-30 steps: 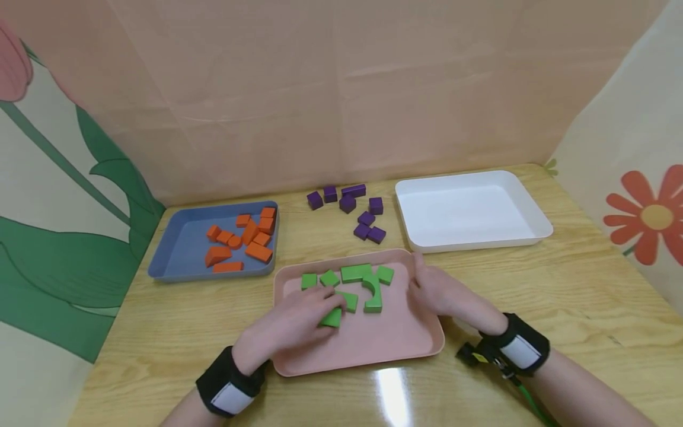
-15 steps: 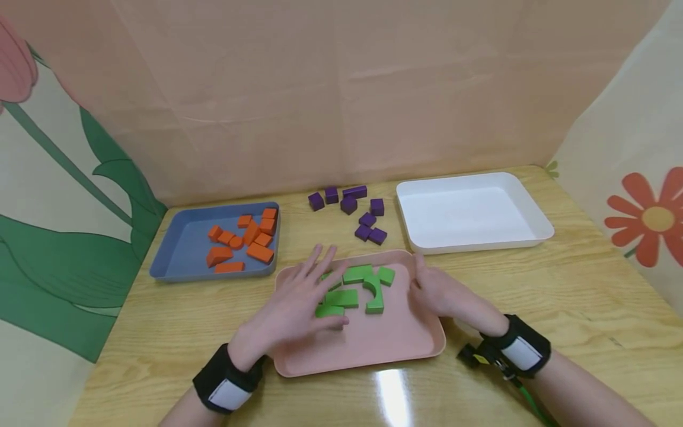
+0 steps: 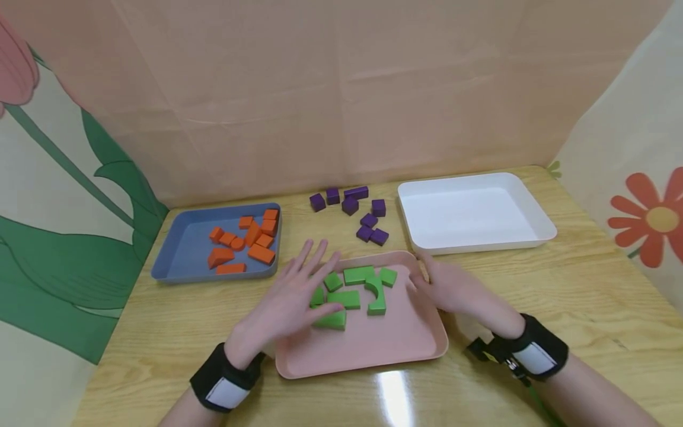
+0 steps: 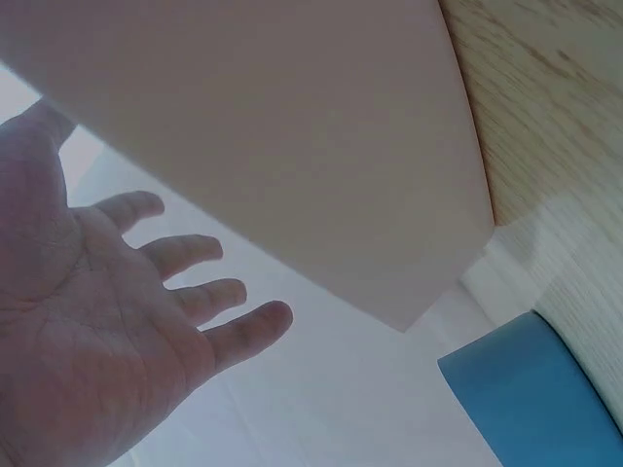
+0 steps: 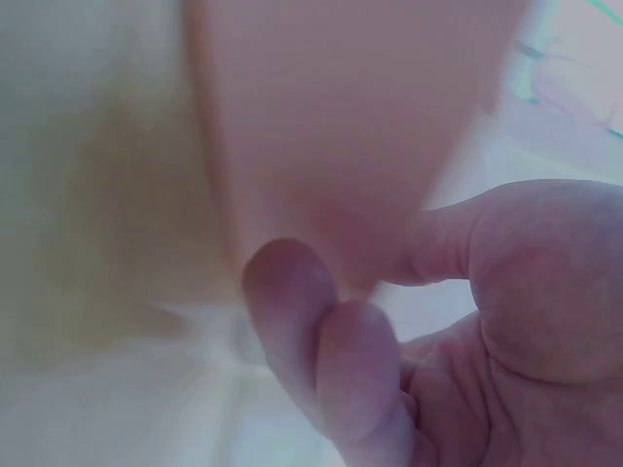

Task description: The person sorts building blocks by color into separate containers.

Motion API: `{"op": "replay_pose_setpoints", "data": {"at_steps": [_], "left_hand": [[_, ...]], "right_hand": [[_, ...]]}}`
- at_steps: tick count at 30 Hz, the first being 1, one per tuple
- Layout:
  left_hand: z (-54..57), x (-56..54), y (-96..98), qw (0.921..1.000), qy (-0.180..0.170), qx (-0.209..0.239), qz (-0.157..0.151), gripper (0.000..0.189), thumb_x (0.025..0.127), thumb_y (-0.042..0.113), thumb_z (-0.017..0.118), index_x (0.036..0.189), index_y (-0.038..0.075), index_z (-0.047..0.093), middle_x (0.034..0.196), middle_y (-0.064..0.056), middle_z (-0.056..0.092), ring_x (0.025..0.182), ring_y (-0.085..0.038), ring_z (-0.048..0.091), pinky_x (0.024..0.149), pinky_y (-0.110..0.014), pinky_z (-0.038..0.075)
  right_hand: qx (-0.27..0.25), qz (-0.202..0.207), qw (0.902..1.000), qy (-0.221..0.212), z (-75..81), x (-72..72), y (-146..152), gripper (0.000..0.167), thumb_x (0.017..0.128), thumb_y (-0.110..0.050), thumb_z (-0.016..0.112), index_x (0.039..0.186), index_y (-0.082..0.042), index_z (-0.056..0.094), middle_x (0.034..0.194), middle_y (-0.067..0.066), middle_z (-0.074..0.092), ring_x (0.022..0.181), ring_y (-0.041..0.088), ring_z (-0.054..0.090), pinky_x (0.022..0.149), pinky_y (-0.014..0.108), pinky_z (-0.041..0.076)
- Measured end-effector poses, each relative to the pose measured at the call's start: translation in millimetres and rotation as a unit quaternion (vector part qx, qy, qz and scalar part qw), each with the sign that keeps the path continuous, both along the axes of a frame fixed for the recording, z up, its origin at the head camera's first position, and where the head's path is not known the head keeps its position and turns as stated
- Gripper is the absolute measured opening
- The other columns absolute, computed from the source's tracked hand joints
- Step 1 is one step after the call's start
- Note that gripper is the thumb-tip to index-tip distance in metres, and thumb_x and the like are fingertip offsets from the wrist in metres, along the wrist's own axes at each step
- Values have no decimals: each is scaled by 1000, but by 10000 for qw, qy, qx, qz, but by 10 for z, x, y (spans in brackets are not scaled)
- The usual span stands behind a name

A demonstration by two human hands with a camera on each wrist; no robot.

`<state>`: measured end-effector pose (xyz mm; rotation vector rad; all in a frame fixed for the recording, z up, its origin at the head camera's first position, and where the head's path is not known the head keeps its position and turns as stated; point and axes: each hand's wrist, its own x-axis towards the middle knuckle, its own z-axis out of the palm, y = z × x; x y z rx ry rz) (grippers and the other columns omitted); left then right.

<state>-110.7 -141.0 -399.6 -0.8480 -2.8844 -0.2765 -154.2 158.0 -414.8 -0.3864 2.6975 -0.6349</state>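
My left hand (image 3: 280,308) hovers with spread fingers over the left side of a pink tray (image 3: 373,347), holding nothing; the left wrist view shows its bare palm beside the tray's outer wall. Several green blocks lie in the tray, among them an arch-shaped block (image 3: 377,299), a long rectangular block (image 3: 344,299) and a block (image 3: 333,321) near the left thumb. Part of the green group is hidden by the left hand. My right hand (image 3: 453,287) holds the tray's right rim, thumb inside and curled fingers (image 5: 360,365) against the outer wall.
A blue tray (image 3: 181,243) with several orange blocks (image 3: 261,254) stands at the back left. Several purple blocks (image 3: 350,206) lie loose on the wooden table (image 3: 533,284) behind the pink tray. At the back right is a white tray (image 3: 472,210).
My left hand has let go of a green block, lifted and spread its fingers. That block now lies in the pink tray. My right wrist has shifted slightly right at the rim.
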Motion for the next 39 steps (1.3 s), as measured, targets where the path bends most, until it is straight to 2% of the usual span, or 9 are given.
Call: {"op": "replay_pose_setpoints", "data": {"at_steps": [4, 7, 11, 14, 18, 22, 29, 34, 39], "left_hand": [[-1, -13, -2, 10000, 66, 24, 17, 83, 79, 64, 45, 143, 28, 7, 148, 1, -6, 133, -22, -9, 101, -52, 17], [-4, -18, -4, 9999, 108, 19, 23, 82, 79, 65, 42, 144, 25, 10, 148, -1, -4, 133, -22, -9, 102, -52, 16], [-12, -23, -8, 9999, 100, -22, 18, 81, 80, 65, 39, 144, 24, 11, 148, -2, -3, 133, -23, -9, 102, -52, 16], [-17, -29, -8, 9999, 107, -53, 37, 80, 81, 65, 39, 144, 24, 10, 148, -1, -4, 133, -23, -9, 102, -52, 17], [2, -35, -7, 9999, 139, -15, 80, 79, 82, 64, 39, 144, 25, 9, 148, -1, -3, 133, -22, -9, 102, -52, 17], [60, -55, -10, 9999, 135, 10, 61, 77, 83, 62, 39, 144, 24, 11, 148, -2, -2, 133, -23, -8, 101, -53, 17], [185, -189, 12, 9995, 57, -216, 210, 77, 82, 65, 35, 143, 28, 6, 148, -1, -2, 133, -22, -6, 100, -53, 19], [214, -335, -12, 9991, -31, -352, 254, 75, 83, 63, 36, 142, 30, 3, 148, -3, 2, 133, -25, 0, 97, -55, 24], [258, -511, -23, 9987, 16, -360, 347, 72, 85, 57, 40, 143, 26, 11, 148, -6, 7, 133, -29, 8, 96, -55, 27]], "right_hand": [[-96, 249, 9967, 764, 184, -1, 81, 64, 87, -57, 33, 131, -10, 40, 56, -2, 50, 42, 11, 46, 38, 28, 37], [-192, 545, 9879, 1442, 255, -19, 131, 53, 88, -52, 38, 124, -13, 48, 62, -3, 54, 47, 10, 48, 41, 26, 39], [-127, 875, 9705, 2243, 256, -59, 165, 51, 88, -47, 46, 127, -15, 47, 97, 3, 57, 78, 16, 56, 61, 32, 48], [-67, 982, 9612, 2576, 226, -86, 184, 57, 85, -47, 51, 133, -18, 41, 126, 11, 43, 110, 28, 44, 79, 46, 45], [-10, 996, 9596, 2632, 180, -126, 228, 68, 82, -51, 52, 139, -20, 31, 144, 14, 18, 129, 36, 16, 92, 58, 30], [23, 1045, 9565, 2723, 120, -198, 279, 75, 81, -53, 53, 142, -19, 24, 147, 12, 8, 133, 31, 0, 99, 57, 16], [110, 958, 9448, 3133, 82, -351, 520, 78, 82, -51, 53, 142, -13, 22, 145, 19, 9, 132, 30, -9, 105, 47, 1], [157, 542, 9482, 3127, 65, -482, 858, 80, 81, -49, 55, 143, -12, 19, 144, 24, 10, 131, 31, -12, 105, 47, -3], [249, 166, 9573, 2876, 41, -611, 1263, 81, 83, -48, 53, 143, -9, 14, 145, 23, 4, 130, 26, -18, 104, 47, -7]]}}
